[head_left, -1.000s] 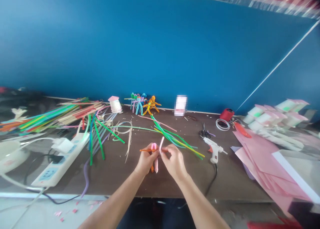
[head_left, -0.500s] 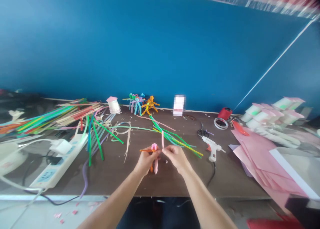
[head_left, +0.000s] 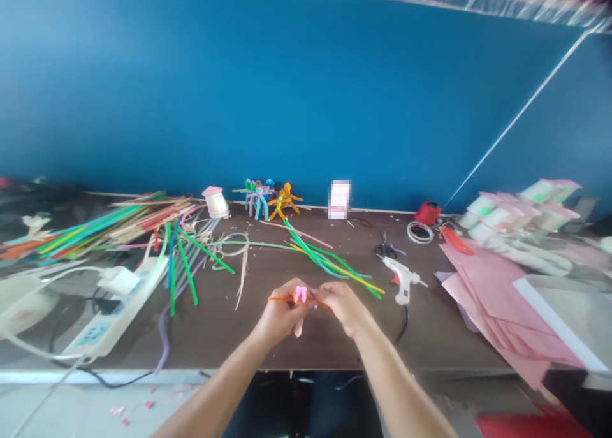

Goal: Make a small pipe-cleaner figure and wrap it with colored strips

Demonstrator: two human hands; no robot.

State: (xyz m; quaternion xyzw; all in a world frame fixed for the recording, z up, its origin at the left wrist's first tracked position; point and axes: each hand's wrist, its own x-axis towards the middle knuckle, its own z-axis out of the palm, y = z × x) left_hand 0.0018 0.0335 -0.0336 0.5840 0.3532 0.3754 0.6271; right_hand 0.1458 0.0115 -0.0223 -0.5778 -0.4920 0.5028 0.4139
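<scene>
Hands now closed together: left hand (head_left: 281, 312) gripping pink-and-orange pipe-cleaner figure (head_left: 299, 294), right hand (head_left: 342, 306) pinching orange arm (head_left: 321, 301); upright pink strand gone.

Pink and orange pipe cleaners (head_left: 299, 294); blue wall (head_left: 287, 87); pink paper (head_left: 482, 285).

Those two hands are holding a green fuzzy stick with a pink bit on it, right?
Not green: the head view shows the left hand and right hand holding an orange pipe cleaner with the pink bit on it.
</scene>
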